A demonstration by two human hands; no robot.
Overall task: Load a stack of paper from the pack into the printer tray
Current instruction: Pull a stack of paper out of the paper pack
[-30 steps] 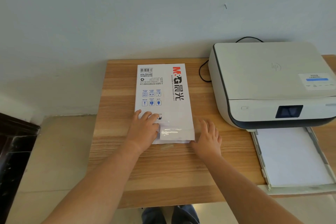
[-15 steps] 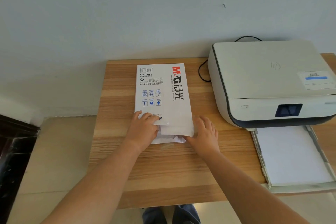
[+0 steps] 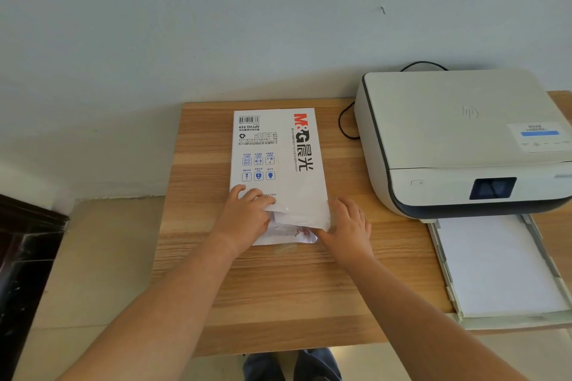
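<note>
- White paper pack (image 3: pixel 278 164) lies on the wooden table (image 3: pixel 309 288), left of the printer (image 3: pixel 464 139).
- Left hand (image 3: pixel 244 219) presses its near end, fingers loosely curved.
- Right hand (image 3: pixel 348 227) lifts the torn flap; its fingertips are hidden underneath.
- Printer tray (image 3: pixel 439 257) is cut off at the frame's right edge.

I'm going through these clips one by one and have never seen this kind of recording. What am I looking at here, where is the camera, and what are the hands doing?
There is no robot: a person wears a camera on the head, looking down at their own arms. On the wooden table lies a white paper pack, with a printer to its right and the printer's tray pulled out, white sheets already in it. The left hand rests on the pack's near end. The right hand is at the pack's opened flap, apparently lifting it. No paper is out yet.
</note>
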